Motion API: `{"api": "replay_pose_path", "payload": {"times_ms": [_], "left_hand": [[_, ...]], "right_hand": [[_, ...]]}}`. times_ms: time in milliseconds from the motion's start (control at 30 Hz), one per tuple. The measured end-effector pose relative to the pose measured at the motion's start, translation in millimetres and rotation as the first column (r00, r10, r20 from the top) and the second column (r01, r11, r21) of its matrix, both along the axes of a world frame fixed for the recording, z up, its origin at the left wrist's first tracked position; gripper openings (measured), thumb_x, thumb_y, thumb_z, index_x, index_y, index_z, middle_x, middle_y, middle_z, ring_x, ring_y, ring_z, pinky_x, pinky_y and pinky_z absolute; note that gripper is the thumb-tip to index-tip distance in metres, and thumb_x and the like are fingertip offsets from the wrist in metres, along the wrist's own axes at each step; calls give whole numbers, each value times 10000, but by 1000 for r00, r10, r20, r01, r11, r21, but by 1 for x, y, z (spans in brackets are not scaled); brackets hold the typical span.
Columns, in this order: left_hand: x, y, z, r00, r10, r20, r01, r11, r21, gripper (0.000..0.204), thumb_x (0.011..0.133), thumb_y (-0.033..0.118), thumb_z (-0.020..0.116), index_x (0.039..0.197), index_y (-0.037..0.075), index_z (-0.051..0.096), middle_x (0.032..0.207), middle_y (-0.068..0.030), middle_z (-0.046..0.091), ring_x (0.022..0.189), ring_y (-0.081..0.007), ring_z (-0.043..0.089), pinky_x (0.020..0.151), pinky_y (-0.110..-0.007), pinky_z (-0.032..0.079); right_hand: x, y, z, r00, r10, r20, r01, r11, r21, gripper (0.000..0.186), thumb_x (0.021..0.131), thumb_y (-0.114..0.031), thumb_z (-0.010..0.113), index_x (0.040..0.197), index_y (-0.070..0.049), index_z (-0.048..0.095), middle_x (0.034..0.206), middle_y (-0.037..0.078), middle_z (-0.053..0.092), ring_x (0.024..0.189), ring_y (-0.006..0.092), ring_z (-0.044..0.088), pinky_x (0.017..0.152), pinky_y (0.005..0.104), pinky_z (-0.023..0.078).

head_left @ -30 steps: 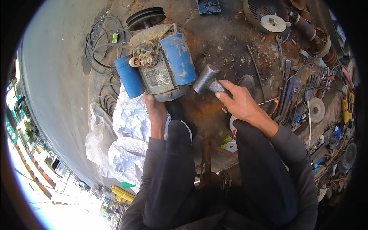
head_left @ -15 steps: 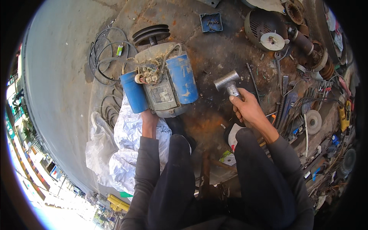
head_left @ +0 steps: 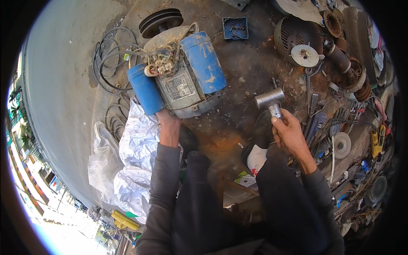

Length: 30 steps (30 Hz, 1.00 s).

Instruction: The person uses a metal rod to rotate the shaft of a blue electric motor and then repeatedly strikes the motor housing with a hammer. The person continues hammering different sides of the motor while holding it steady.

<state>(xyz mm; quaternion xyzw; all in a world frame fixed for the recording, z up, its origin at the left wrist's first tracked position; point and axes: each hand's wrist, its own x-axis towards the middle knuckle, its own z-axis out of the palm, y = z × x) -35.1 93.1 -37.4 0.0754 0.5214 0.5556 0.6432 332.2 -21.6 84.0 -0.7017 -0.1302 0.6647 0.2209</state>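
A dusty electric motor (head_left: 180, 87) with two blue capacitor cylinders (head_left: 204, 63) lies in front of me. Its wiring terminals (head_left: 161, 66) are exposed, and a black grooved pulley (head_left: 160, 23) sits on the far-end shaft. My left hand (head_left: 169, 123) grips the motor's near end, below the left cylinder; its fingertips are hidden beneath the housing. To the right, my right hand (head_left: 291, 131) is closed round the handle of a metal hammer (head_left: 270, 98). The hammer's head is held up over the floor, apart from the motor.
A blue tray (head_left: 235, 28) of small bolts lies beyond the motor. At far right are a slotted fan cover (head_left: 293, 34), a white fan (head_left: 305, 55), wrenches (head_left: 309, 80) and a grinding disc (head_left: 341, 145). Coiled cable (head_left: 102, 63) and a white sack (head_left: 138, 148) lie left.
The motor has shifted away from me and slightly left, with my left hand following at its near end. My right hand and the hammer have moved right and a little nearer.
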Motion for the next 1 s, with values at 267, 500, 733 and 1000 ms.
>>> {"api": "replay_pose_path", "payload": {"times_ms": [267, 500, 733, 1000], "left_hand": [[13, 14, 27, 1000, 0, -2, 0, 995, -95, 611, 1064, 539, 526, 1500, 113, 561, 1502, -56, 613, 1362, -283, 580, 1137, -473, 469], [17, -41, 30, 998, -48, -28, 45, 993, -110, 618, 1079, 567, 551, 1443, 68, 575, 1416, -97, 642, 1321, -283, 586, 1141, -441, 442], [3, -35, 32, 981, -149, -128, 149, 989, -5, 527, 1031, 455, 654, 1392, 73, 616, 1400, -72, 661, 1310, -261, 601, 1154, -440, 410], [2, -39, 19, 975, -123, -182, 113, 991, -67, 519, 1008, 447, 677, 1371, 76, 649, 1402, -60, 675, 1329, -237, 593, 1169, -448, 391]], "right_hand": [[-6, 42, 8, 991, 111, 70, -119, 985, 124, 418, 1080, -233, 652, 1432, -15, 594, 729, 21, 590, 518, 89, 521, 457, 296, 415], [-32, 78, 6, 968, 222, 120, -251, 893, 373, 425, 1062, -242, 654, 1422, -20, 614, 750, 28, 624, 615, 102, 548, 576, 308, 458], [-30, 105, 29, 896, 391, 210, -436, 863, 254, 436, 1051, -231, 640, 1417, 4, 613, 753, 36, 605, 657, 111, 546, 605, 327, 465], [-41, 100, 31, 861, 392, 326, -471, 855, 218, 431, 1062, -237, 639, 1420, -1, 592, 807, 124, 664, 732, 185, 637, 730, 386, 533]]}}
